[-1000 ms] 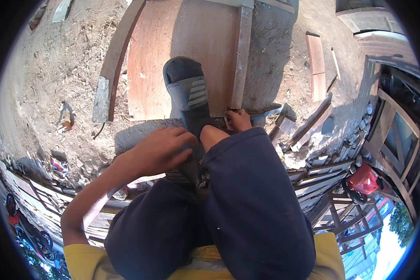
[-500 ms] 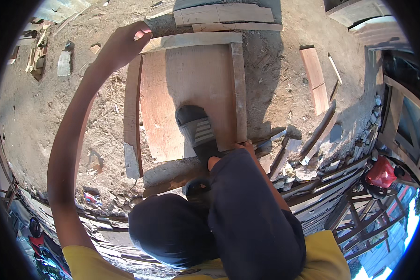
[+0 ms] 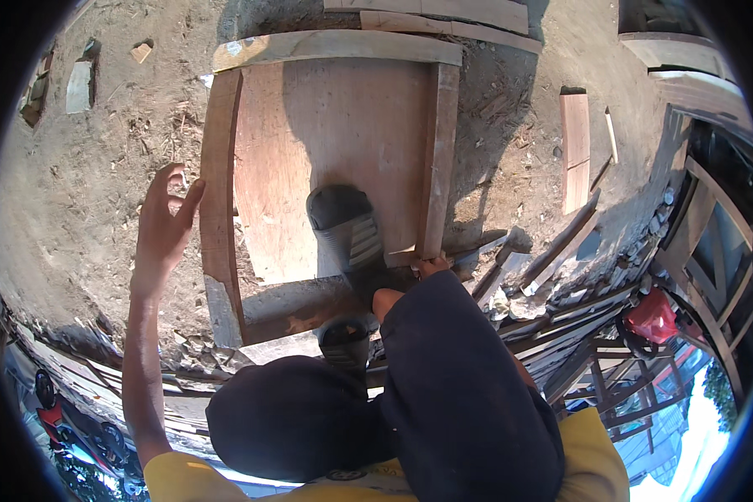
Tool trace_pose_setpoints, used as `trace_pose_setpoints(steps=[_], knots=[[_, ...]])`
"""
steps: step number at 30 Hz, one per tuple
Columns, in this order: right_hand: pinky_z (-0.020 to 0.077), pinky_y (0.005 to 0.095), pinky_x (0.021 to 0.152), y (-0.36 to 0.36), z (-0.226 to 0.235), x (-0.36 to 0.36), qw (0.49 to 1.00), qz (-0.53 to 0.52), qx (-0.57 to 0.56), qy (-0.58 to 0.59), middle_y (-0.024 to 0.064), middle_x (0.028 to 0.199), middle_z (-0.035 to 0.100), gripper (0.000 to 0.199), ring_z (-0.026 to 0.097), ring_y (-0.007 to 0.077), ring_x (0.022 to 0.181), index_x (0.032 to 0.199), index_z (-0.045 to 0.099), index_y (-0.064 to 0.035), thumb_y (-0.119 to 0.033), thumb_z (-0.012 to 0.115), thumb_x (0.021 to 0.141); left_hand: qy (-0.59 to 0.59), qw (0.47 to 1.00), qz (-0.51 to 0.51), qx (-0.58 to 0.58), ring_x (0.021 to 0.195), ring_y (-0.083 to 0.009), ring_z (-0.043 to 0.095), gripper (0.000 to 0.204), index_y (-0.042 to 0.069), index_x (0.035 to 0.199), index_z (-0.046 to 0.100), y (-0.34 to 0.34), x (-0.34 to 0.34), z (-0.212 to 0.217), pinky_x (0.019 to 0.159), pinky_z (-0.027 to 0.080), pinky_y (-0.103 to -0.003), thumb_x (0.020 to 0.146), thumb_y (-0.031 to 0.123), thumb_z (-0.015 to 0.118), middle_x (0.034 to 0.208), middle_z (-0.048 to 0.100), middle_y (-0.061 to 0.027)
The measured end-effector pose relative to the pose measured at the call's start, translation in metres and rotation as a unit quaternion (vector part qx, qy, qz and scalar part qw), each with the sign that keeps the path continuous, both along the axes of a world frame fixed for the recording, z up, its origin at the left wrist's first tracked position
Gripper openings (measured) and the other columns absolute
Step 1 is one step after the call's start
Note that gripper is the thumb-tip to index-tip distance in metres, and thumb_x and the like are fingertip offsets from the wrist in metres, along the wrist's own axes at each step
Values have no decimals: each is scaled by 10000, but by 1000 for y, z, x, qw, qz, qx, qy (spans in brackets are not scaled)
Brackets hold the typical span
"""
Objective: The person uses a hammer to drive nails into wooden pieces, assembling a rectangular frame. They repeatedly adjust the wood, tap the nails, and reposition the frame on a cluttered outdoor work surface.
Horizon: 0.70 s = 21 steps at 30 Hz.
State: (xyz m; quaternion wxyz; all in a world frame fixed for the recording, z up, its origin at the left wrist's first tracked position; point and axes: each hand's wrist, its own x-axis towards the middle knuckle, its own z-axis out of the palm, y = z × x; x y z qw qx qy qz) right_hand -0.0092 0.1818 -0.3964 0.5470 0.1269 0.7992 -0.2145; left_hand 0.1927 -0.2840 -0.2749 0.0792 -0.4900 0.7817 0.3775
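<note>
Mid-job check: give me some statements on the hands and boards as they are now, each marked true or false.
1. The left hand is clenched in a fist. False: its fingers are spread and it holds nothing.
2. The right hand is at the near end of the right-hand board. True.
3. A dark, striped slipper is over the wooden panel. True.
4. The red object lies on the panel. False: it is off to the right.

Dark trousers partly hide the right grip.

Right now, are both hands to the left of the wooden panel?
No, the right hand is near the lower right corner of the wooden panel.
</note>
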Motion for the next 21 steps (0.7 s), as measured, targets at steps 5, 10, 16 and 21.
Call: trace_pose_setpoints(steps=[5,10,16,21], knots=[[461,288,636,2,13,-6,995,95,0,-29,97,876,631,318,604,145,768,1049,613,-9,-201,661,800,4,949,142,283,942,-165,588,539,81,1336,379,25,20,12,764,495,-332,932,398,542,1077,601,-136],[404,298,485,-6,13,1,999,-44,3,9,46,673,584,266,543,139,550,995,644,-50,-217,680,791,77,880,258,392,584,-155,612,435,49,1186,459,59,32,13,504,520,-277,931,392,539,819,604,-83],[474,306,641,1,3,-7,996,18,62,-57,102,851,623,410,616,168,729,1097,575,2,-271,647,799,29,866,283,411,500,-128,586,370,52,1035,520,65,19,28,445,492,-249,932,408,531,697,580,-44],[473,319,594,-18,23,-11,998,56,22,-22,98,719,607,399,607,191,626,1026,579,35,-303,636,821,10,896,260,360,501,-106,572,371,56,949,543,53,10,39,443,472,-240,932,425,525,650,560,-25]])
